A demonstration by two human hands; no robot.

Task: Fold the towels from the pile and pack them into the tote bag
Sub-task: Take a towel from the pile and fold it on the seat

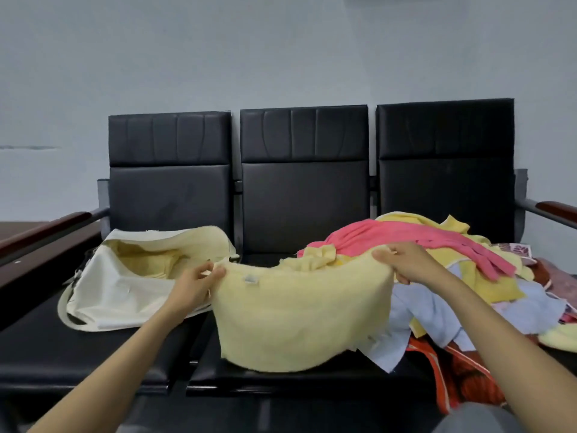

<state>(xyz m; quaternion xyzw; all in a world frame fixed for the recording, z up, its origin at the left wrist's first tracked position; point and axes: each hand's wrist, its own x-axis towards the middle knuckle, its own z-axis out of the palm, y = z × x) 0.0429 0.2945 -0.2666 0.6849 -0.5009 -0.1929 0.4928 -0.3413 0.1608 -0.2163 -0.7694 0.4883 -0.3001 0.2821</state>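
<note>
Left hand (193, 285) and right hand (406, 260) pinching upper corners of yellow towel (299, 314), between tote bag (118, 292) and pile (452, 245).

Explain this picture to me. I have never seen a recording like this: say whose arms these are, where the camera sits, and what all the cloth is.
There is no machine here. One wide-angle camera is worn on a person's head and looks forward and down, so the two bare arms are that person's own. The left hand and the right hand each pinch an upper corner of a pale yellow towel, which hangs spread between them, its lower edge on the black bench. On the left seat lies a cream tote bag, mouth open, with yellow cloth already inside. On the right seat is the pile of unfolded towels: yellow, light blue, and a pink towel on top. The job is to fold them and pack them into the bag.
</note>
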